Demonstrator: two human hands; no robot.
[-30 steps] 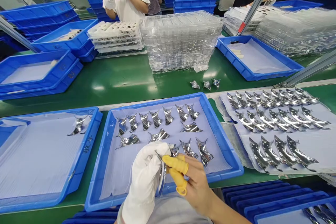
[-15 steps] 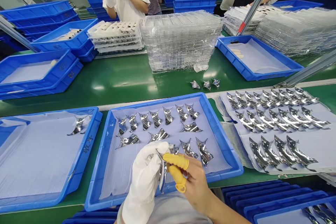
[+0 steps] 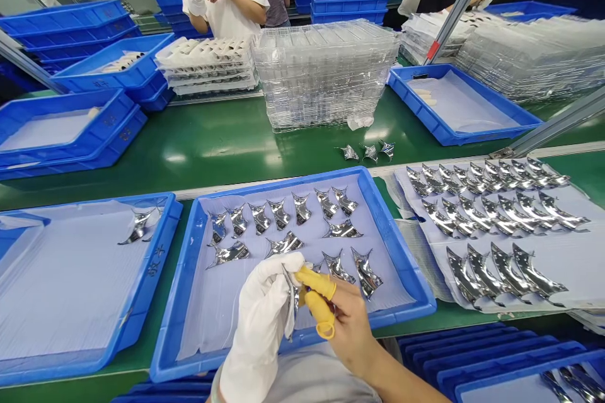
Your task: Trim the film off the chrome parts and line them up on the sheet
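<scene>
My left hand [image 3: 262, 321], in a white glove, is closed around a shiny chrome curved part [image 3: 292, 299], held edge-on over the near rim of the middle blue tray [image 3: 406, 264]. My right hand [image 3: 343, 324], with yellow finger cots on two fingers, pinches the same part from the right. Several more chrome parts [image 3: 283, 244] lie in rows on the white sheet inside that tray.
A blue tray [image 3: 155, 264] at left holds one chrome part [image 3: 138, 227]. A sheet [image 3: 558, 261] at right carries rows of chrome parts. Three loose parts [image 3: 368, 152] lie on the green belt. Stacked clear blister trays [image 3: 326, 69], blue bins and other people stand beyond.
My hands have shifted slightly up and left with the chrome part; my right fingers have closed in nearer to the glove. The view has drifted a little.
</scene>
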